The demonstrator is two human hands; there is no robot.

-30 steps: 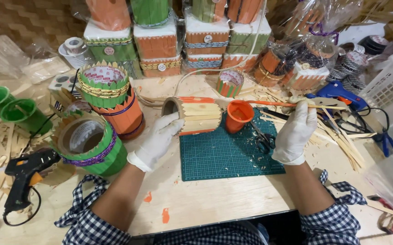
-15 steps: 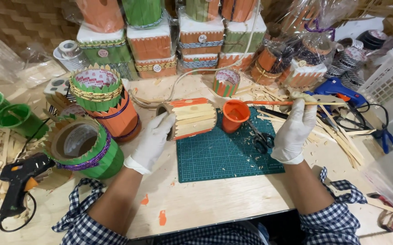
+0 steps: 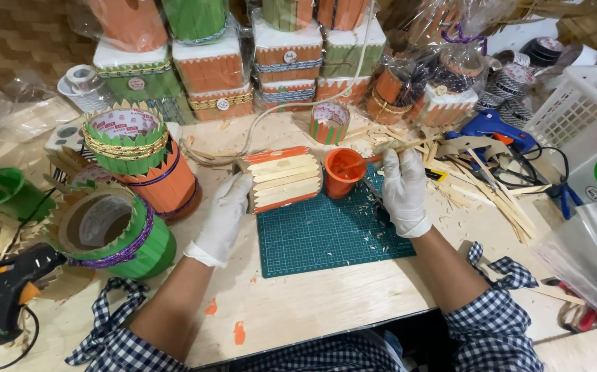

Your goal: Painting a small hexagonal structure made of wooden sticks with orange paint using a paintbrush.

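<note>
Inspector: The stick-clad container (image 3: 281,178) lies on its side at the top edge of the green cutting mat (image 3: 326,238); the left hand (image 3: 226,215) closes its grip on the near end.

Clerk: How would it handle?

Inspector: Light and stiff, I judge; the glued slats look fragile, so hold it by the ends. The right hand (image 3: 403,189) pinches a thin stick (image 3: 398,150), tip in the orange cup (image 3: 343,172) beside the container; wooden surface (image 3: 312,310), black glue gun (image 3: 9,286) at left.
</note>
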